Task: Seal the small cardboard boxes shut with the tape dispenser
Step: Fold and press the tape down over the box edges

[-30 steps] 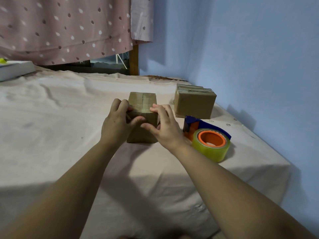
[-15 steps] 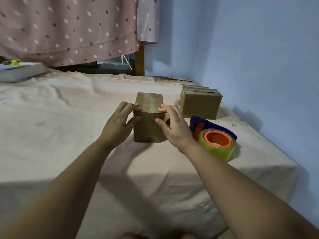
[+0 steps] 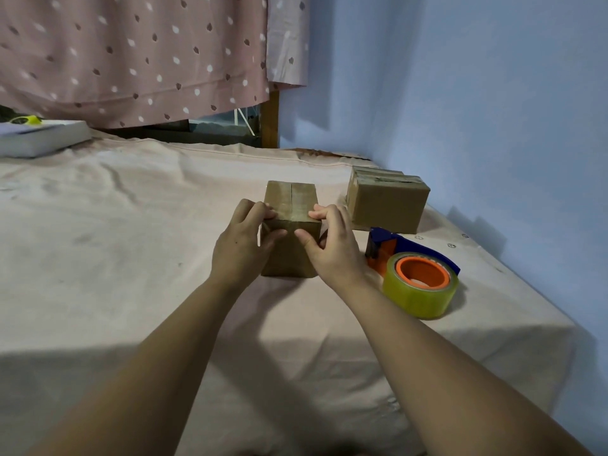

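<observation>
both hands (left hand (image 3: 240, 248), right hand (image 3: 335, 251)) grip the cardboard box (image 3: 291, 199), fingers curled.

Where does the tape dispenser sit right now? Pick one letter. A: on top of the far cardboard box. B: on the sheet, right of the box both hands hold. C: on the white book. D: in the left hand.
B: the tape dispenser lies on the sheet to the right of the small cardboard box, which the left hand and right hand grip; neither holds it.
</observation>
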